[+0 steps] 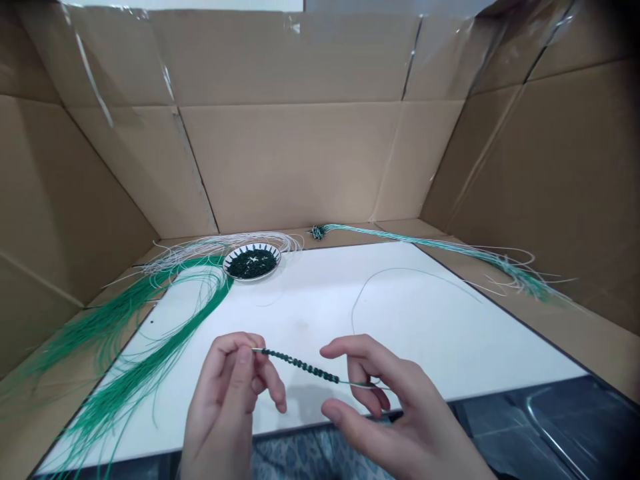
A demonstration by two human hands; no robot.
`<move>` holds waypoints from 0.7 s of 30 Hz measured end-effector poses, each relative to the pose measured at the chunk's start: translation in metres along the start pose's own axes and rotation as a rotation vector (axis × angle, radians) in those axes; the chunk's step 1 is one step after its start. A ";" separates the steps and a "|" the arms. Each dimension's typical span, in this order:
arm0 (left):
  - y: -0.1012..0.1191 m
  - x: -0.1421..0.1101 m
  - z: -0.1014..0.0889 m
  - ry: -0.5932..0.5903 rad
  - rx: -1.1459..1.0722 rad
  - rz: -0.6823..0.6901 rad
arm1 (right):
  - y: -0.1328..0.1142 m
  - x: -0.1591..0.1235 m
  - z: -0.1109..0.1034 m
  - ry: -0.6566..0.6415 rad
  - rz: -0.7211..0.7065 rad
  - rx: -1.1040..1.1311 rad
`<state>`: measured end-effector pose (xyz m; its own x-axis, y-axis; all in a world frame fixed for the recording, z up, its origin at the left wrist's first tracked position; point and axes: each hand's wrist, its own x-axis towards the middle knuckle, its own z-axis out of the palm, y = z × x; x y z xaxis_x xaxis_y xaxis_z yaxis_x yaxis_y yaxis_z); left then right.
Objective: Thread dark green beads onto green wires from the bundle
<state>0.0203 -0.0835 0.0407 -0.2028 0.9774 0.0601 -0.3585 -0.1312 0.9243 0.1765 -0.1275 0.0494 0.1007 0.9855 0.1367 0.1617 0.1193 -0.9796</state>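
White board point(320, 313) in a cardboard box point(310, 160), green wire bundle point(145, 353), dish of seemingly glass beads point(251, 277)

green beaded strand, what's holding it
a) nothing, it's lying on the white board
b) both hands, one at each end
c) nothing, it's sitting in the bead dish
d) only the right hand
b. The left hand pinches one end of the green beaded strand, and the other end runs into the fingers of the right hand.
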 end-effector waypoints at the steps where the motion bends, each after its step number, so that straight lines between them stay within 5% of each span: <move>1: -0.001 -0.001 -0.001 -0.022 0.007 0.007 | -0.002 -0.001 0.002 0.007 -0.013 -0.003; 14: 0.001 -0.001 -0.007 -0.119 -0.009 0.051 | -0.004 0.010 0.014 0.175 -0.166 -0.098; 21: 0.000 -0.004 -0.011 -0.147 0.005 0.037 | -0.004 0.005 0.011 0.162 -0.260 -0.184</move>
<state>0.0108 -0.0891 0.0364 -0.0797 0.9858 0.1481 -0.3487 -0.1668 0.9223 0.1658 -0.1214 0.0522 0.1850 0.8911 0.4144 0.3754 0.3256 -0.8678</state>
